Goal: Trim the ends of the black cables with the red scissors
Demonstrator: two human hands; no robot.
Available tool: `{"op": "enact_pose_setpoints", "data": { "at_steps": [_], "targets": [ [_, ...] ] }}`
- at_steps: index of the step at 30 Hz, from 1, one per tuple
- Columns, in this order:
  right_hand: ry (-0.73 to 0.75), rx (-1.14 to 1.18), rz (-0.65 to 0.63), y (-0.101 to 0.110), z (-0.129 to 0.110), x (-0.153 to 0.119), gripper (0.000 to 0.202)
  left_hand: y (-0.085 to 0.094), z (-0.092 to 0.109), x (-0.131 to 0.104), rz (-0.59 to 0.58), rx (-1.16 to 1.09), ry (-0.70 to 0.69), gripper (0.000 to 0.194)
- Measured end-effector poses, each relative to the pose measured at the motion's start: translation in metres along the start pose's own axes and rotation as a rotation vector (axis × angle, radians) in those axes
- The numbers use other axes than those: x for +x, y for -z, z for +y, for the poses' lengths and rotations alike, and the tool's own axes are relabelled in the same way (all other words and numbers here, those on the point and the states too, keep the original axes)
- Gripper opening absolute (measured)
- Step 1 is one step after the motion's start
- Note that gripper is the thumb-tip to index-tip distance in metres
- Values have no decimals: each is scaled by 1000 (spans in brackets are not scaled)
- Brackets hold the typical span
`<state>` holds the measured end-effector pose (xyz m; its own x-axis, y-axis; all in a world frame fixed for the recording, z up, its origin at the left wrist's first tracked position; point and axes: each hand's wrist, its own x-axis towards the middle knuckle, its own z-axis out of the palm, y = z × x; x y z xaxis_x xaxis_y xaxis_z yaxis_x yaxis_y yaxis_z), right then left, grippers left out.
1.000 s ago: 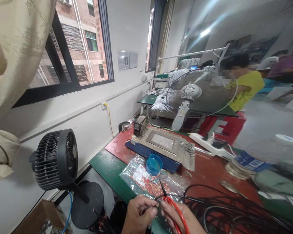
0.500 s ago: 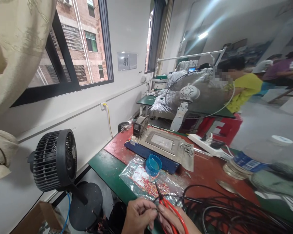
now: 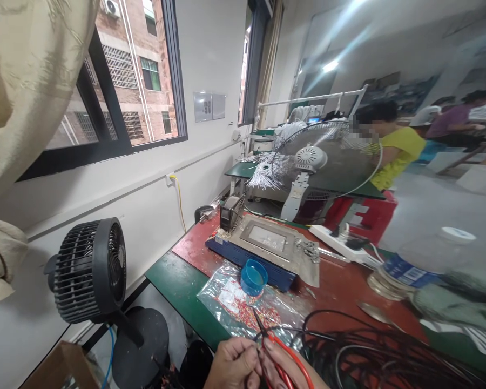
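Both hands (image 3: 254, 367) on red-handled cutters (image 3: 276, 351)

1. Both hands sit at the very bottom edge of the view, cut off below the knuckles and wrists, so neither forearm shows
2. The left hand (image 3: 234, 367) is curled loosely, back turned up, with its thumb and forefinger drawn together toward the right hand
3. The right hand (image 3: 287, 373) lies just beside it, palm turned inward, fingers bent and closed in a grip
4. The fingertips (image 3: 263, 354) of the two hands meet, touching or nearly so, at the middle
5. Both hands are held close to the body, low and side by side
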<state>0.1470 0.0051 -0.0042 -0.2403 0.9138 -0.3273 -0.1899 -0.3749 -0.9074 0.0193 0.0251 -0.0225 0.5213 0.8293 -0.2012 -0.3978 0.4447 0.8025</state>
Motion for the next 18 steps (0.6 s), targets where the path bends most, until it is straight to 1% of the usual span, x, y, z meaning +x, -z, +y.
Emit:
{"op": "enact_pose_setpoints", "data": {
  "at_steps": [3, 7, 9, 12, 15, 18],
  "targets": [
    [-27, -3, 11, 1, 2, 3, 62, -3, 5, -2, -1, 74, 0, 47],
    [-57, 7, -5, 3, 5, 3, 60, -4, 7, -2, -12, 99, -18, 47],
    [-72, 36, -17, 3, 7, 2, 59, -3, 6, -3, -25, 93, -30, 46],
    [-104, 89, 2, 3, 8, 0, 55, -2, 3, -3, -41, 64, -56, 42],
    [-81, 105, 16, 2, 8, -2, 53, 3, -1, -3, -49, 33, -81, 38],
    [-66, 156, 3, 1, 10, -4, 50, 8, -4, -2, -73, 30, -91, 33]
  ]
}}
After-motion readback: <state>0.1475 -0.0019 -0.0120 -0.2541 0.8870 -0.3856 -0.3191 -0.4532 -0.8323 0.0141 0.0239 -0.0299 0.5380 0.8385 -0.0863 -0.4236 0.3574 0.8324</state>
